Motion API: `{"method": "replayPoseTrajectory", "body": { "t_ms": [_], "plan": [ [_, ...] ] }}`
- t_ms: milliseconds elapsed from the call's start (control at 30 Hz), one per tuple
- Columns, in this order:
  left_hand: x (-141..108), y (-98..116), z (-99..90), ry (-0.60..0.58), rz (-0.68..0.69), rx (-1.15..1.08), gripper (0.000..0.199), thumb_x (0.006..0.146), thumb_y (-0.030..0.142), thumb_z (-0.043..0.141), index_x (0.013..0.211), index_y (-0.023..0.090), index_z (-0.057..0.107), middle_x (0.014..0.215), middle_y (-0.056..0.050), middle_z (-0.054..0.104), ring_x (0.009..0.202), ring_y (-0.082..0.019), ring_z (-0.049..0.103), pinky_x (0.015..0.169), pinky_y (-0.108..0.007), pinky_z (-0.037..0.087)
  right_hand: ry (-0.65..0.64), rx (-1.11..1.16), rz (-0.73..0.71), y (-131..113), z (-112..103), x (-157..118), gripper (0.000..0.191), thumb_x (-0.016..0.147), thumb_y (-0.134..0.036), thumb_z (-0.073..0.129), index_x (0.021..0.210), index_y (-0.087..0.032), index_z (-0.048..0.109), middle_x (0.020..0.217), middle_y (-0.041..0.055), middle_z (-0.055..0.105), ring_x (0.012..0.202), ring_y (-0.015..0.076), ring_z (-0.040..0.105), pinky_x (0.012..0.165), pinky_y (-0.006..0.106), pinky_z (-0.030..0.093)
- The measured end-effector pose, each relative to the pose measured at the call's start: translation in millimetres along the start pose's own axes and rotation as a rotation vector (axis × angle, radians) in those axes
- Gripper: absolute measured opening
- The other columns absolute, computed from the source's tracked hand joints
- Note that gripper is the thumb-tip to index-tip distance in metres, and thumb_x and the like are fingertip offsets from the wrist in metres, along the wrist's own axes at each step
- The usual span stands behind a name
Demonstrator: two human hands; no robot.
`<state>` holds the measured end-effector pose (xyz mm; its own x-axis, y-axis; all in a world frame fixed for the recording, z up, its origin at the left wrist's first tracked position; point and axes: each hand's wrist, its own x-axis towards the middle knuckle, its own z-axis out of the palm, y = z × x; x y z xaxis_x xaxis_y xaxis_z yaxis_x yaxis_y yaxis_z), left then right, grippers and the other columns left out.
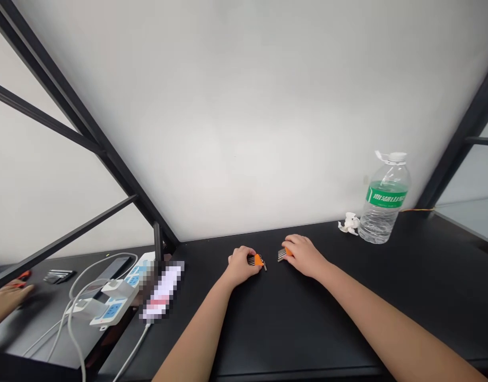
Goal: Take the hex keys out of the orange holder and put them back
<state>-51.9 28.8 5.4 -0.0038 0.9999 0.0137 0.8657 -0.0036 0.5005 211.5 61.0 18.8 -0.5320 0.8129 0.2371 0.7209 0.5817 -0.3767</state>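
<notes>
My left hand (242,264) is closed around a small orange-holdered hex key set (259,260) at the middle of the black table. Several thin metal rods show between its thumb and fingers, and one short metal end sticks out on the right side. A short way to the right, my right hand (302,254) grips a second orange piece (288,251) with metal rods pointing left. The fingers cover most of both pieces. A gap separates the two hands.
A large water bottle (384,204) stands at the back right beside a crumpled tissue (349,224). On the left lie a charging phone (163,292) and a power strip (119,297) with white cables. Another person's hand (7,302) is at the neighbouring table, behind a black frame (124,172).
</notes>
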Motion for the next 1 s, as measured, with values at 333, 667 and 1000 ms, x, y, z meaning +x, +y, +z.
{"method": "replayPoseTrajectory", "body": {
  "t_ms": [333,667,1000],
  "plan": [
    [-17,17,17.8,0.061,0.317,-0.123,0.041,0.076,0.023,0.072,0.116,0.024,0.062,0.109,-0.005,0.072,0.098,-0.023,0.069,0.088,-0.038,0.056,-0.224,0.804,0.461,-27,27,0,0.035,0.092,-0.031,0.066,0.124,-0.017,0.062,0.105,0.0069,0.071,0.074,0.0125,0.068,0.059,0.022,0.054],
    [-24,31,26.7,0.197,0.474,-0.095,0.048,0.088,0.026,0.070,0.134,0.021,0.057,0.120,-0.009,0.068,0.113,-0.025,0.065,0.101,-0.044,0.056,-0.262,1.056,0.419,-34,19,-5,0.016,0.099,-0.021,0.055,0.092,-0.011,0.065,0.083,0.0054,0.070,0.061,0.0100,0.067,0.059,0.022,0.058],
    [-23,34,29.6,0.130,0.400,0.022,0.057,0.087,0.028,0.073,0.141,0.018,0.059,0.115,-0.011,0.071,0.109,-0.028,0.068,0.096,-0.043,0.059,-0.288,1.122,0.473,-32,19,-7,0.031,0.102,-0.013,0.054,0.131,-0.009,0.064,0.085,0.0093,0.075,0.076,0.0142,0.076,0.074,0.024,0.066]
  ]
}}
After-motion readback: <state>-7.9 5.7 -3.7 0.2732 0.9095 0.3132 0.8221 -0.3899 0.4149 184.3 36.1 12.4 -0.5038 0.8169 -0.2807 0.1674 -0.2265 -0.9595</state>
